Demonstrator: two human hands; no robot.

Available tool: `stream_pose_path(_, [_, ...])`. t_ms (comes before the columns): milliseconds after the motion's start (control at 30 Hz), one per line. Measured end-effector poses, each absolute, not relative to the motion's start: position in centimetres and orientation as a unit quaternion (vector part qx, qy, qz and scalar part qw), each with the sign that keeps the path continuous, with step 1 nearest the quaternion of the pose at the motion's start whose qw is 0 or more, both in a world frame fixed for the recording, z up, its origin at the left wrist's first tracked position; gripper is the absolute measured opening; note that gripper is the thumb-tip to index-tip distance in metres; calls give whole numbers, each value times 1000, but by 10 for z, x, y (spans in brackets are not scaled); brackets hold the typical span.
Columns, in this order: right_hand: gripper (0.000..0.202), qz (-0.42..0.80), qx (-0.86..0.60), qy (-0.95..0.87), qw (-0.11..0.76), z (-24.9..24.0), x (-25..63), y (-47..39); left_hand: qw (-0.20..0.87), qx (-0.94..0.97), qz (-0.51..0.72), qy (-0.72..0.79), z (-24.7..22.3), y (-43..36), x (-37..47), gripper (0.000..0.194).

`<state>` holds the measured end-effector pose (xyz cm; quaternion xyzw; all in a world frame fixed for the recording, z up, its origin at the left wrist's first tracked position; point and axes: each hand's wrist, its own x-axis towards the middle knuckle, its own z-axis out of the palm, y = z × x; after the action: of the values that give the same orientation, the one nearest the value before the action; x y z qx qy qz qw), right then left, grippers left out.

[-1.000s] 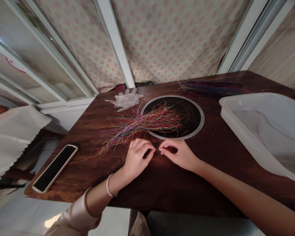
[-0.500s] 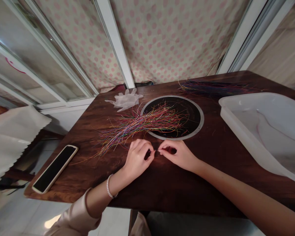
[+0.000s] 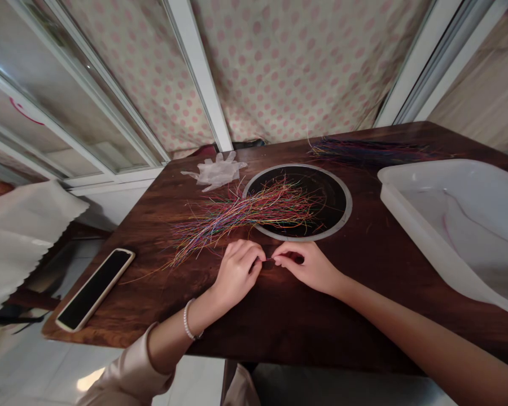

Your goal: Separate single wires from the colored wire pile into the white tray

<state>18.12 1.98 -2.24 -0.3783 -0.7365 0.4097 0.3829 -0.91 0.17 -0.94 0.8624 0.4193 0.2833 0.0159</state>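
Observation:
Pinched fingertips of my left hand (image 3: 239,269) and my right hand (image 3: 307,265) face each other a short way apart, just in front of the round black plate. A thin wire (image 3: 269,259) spans the small gap, one end in each pinch. Its full length is hidden by the fingers. Just beyond my hands lies a loose bundle of thin multicoloured wires (image 3: 245,211), its right part over the round black plate (image 3: 336,197) with a silver rim.
A phone (image 3: 95,288) lies at the left on the dark wooden table (image 3: 313,321). Clear plastic gloves (image 3: 220,171) sit behind the bundle. A darker wire bundle (image 3: 368,151) is at the back right, and a white tray (image 3: 423,239) stands at the right.
The fingers of my left hand have shifted slightly and curl a little more at the wire. My right hand is almost where it was.

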Motion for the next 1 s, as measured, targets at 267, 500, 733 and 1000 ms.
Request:
stream_pose_path(267, [13,429,-387,-725,376,-23,182,21,3,869,313,383,-7,2,-9,16])
stream_pose_path(500, [12,398,-389,-738,382,-26,183,22,9,882,298,366,-10,4,-11,20])
stream_pose_path(733, [11,358,-380,-753,401,-26,185,22,47,876,307,370,-10,4,-7,13])
stream_pose_path(1000, [12,317,-358,-775,413,-26,186,22,93,858,327,384,-6,3,-5,9])
